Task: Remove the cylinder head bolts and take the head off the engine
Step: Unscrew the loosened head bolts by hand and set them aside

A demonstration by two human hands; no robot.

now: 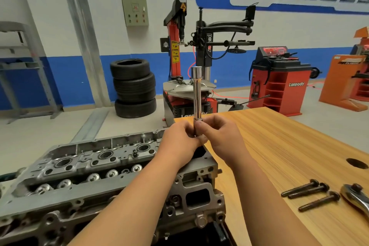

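The cylinder head (pixel 95 168) sits in the lower left of the frame, still on the engine, below and left of both hands. Three dark head bolts (pixel 311 193) lie loose on the wooden table (pixel 279 142) at the lower right, well apart from the hands. Two of the bolts lie side by side and the third is just below them.

In the centre of the frame, the left hand (pixel 179 142) and the right hand (pixel 225 138) meet around the bottom of a long chrome socket (pixel 197 94). The socket stands upright with its wider end at the top. Both hands are clenched on it, their fingers and thumbs curled round the lower shaft from opposite sides and pinching it.

The socket's lower tip is hidden behind the fingers. The forearms cover part of the head's right end. A chrome ratchet (pixel 355 195) beside the bolts is cut off by the right edge. Whether bolts remain in the head cannot be made out.
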